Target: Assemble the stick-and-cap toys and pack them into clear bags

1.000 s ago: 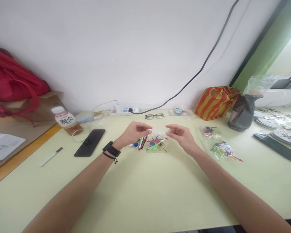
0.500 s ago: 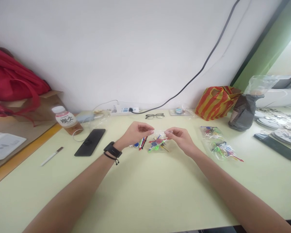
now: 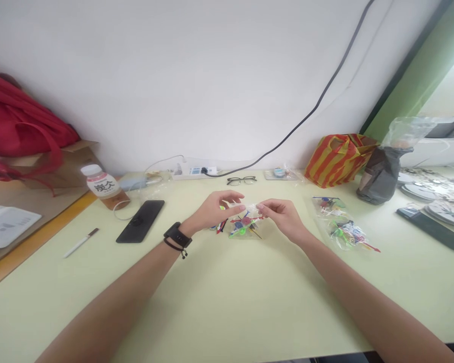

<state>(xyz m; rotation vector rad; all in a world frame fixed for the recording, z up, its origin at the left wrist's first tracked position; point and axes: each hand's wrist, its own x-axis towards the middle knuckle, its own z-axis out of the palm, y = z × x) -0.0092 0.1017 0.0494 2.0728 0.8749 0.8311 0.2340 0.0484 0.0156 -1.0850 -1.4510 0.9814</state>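
Note:
A small clear plastic bag (image 3: 245,228) with colourful clock hands and little discs inside hangs or rests at the middle of the table. My right hand (image 3: 282,216) pinches its upper right corner between thumb and fingertips. Beside the bag's upper left edge is my left hand (image 3: 219,209), its thumb and fingers apart; whether the thumb touches the plastic I cannot tell. Partly hidden under that hand lie more coloured clock hands (image 3: 221,227). On the right, further clear bags of similar pieces (image 3: 346,233) lie on the table.
A black phone (image 3: 140,222), a pen (image 3: 80,243) and a tilted drink bottle (image 3: 105,187) are at left. Eyeglasses (image 3: 241,180) and a power strip (image 3: 194,171) lie along the wall. A striped bag (image 3: 335,160), a dark bag (image 3: 380,176) and round discs (image 3: 448,213) are at right.
My left thumb and fingers have parted at the bag's upper edge, and that hand has shifted slightly right. My right hand keeps its pinch, almost unmoved.

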